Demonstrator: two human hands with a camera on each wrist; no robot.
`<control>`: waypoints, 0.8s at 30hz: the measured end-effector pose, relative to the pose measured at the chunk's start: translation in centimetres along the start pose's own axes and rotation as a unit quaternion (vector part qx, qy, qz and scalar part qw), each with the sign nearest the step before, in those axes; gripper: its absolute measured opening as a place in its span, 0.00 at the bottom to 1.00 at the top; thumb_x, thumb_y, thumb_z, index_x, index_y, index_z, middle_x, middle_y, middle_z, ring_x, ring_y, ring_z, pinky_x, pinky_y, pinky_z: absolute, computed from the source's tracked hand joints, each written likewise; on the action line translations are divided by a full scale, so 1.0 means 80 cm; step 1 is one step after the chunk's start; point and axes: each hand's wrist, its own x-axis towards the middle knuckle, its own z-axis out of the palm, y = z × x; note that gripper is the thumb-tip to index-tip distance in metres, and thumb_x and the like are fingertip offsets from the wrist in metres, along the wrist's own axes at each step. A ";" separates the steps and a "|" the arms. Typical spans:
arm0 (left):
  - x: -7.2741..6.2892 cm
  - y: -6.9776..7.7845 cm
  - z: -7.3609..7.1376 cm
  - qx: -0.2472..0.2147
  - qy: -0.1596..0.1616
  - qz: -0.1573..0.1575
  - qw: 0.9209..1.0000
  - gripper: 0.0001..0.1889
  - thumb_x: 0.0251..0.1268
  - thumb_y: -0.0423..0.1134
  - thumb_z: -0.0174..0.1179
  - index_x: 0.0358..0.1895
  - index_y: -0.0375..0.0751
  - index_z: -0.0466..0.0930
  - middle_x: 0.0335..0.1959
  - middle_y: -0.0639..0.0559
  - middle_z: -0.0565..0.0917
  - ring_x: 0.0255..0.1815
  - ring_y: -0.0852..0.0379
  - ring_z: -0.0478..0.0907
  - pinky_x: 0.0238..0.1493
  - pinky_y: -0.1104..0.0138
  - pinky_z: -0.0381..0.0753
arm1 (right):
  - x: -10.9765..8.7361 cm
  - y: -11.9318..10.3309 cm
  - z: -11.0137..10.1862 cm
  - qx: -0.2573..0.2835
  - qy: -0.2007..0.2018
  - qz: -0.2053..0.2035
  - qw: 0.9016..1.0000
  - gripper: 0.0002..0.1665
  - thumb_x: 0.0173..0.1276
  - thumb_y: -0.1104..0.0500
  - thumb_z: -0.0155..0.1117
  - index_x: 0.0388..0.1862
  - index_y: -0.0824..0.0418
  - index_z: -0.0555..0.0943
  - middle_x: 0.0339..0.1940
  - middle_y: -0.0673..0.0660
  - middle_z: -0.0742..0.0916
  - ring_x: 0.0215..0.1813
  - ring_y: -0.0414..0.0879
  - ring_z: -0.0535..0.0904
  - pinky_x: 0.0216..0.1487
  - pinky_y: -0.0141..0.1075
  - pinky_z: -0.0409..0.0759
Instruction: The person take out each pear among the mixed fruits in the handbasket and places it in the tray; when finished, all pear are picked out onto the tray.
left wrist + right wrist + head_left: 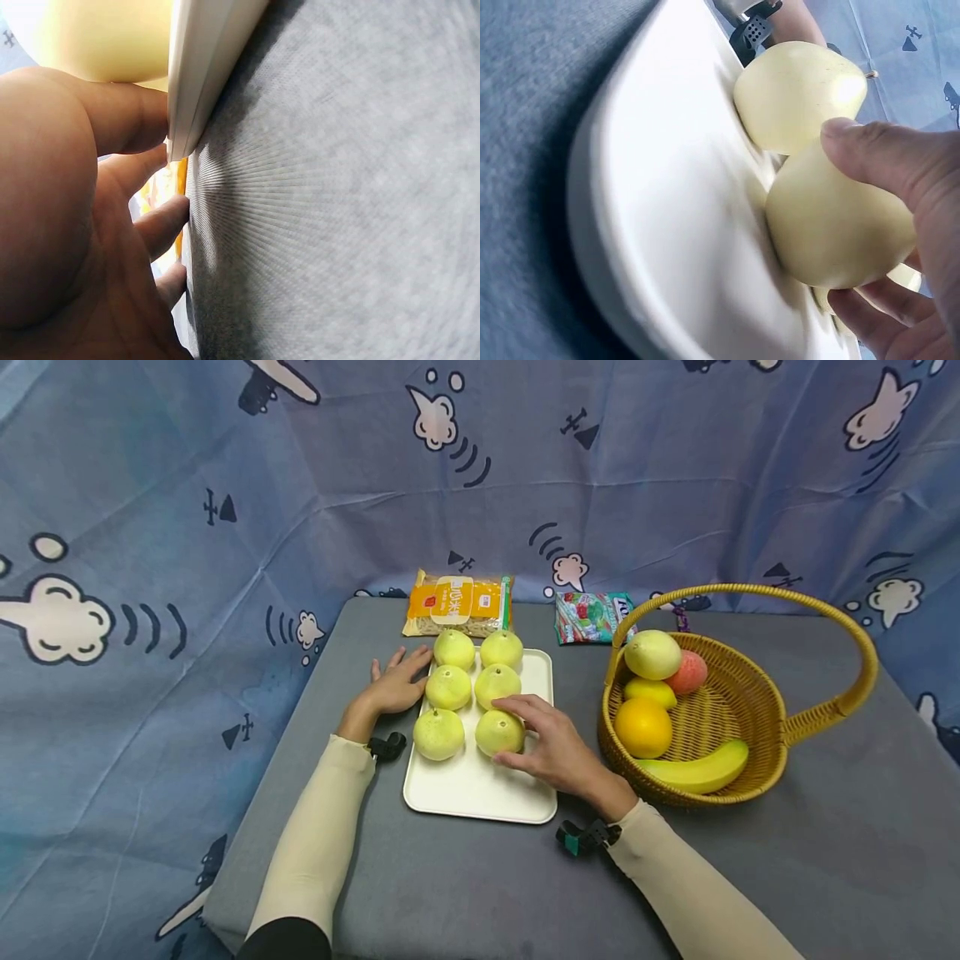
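Observation:
Several yellow-green pears (453,649) stand in two columns on a white tray (480,797). My right hand (551,743) holds the front right pear (499,732) between thumb and fingers. In the right wrist view, the thumb lies on one side of that pear (840,225) and fingertips on the other, with the pear low over or on the tray; I cannot tell which. Another pear (799,97) with a stem sits beside it. Along the tray's left edge, my left hand (397,683) rests with fingers spread. Its thumb touches the tray rim (199,82) in the left wrist view.
A wicker basket (768,777) at right, with a tall handle, holds a banana (701,768), an orange (642,727), a peach (687,672), a yellow fruit and a pale pear (652,654). Behind the tray lie an orange-yellow food packet (457,602) and a teal packet (591,617).

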 end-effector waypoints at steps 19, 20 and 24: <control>0.004 -0.002 0.000 0.013 -0.001 -0.012 1.000 0.33 0.92 0.49 0.45 0.92 0.50 0.52 0.94 0.50 0.48 0.95 0.42 0.32 0.82 0.31 0.15 | -0.038 -0.046 -0.123 -0.037 0.019 0.010 0.999 0.46 0.57 0.61 0.91 0.74 0.59 0.81 0.70 0.60 0.86 0.68 0.57 0.86 0.68 0.43 0.84; 0.004 -0.002 0.001 0.013 -0.001 -0.012 1.000 0.33 0.92 0.49 0.45 0.92 0.50 0.52 0.94 0.50 0.48 0.95 0.42 0.32 0.82 0.31 0.15 | -0.043 -0.047 -0.133 -0.042 0.024 0.015 0.999 0.46 0.58 0.61 0.91 0.75 0.59 0.81 0.70 0.59 0.87 0.67 0.56 0.87 0.68 0.38 0.84; 0.004 -0.004 0.001 0.014 -0.001 -0.011 1.000 0.33 0.91 0.49 0.45 0.92 0.50 0.52 0.94 0.50 0.48 0.95 0.42 0.32 0.82 0.30 0.15 | -0.061 -0.048 -0.172 -0.051 0.049 0.031 0.997 0.44 0.59 0.63 0.90 0.74 0.58 0.82 0.68 0.58 0.88 0.66 0.34 0.85 0.67 0.20 0.76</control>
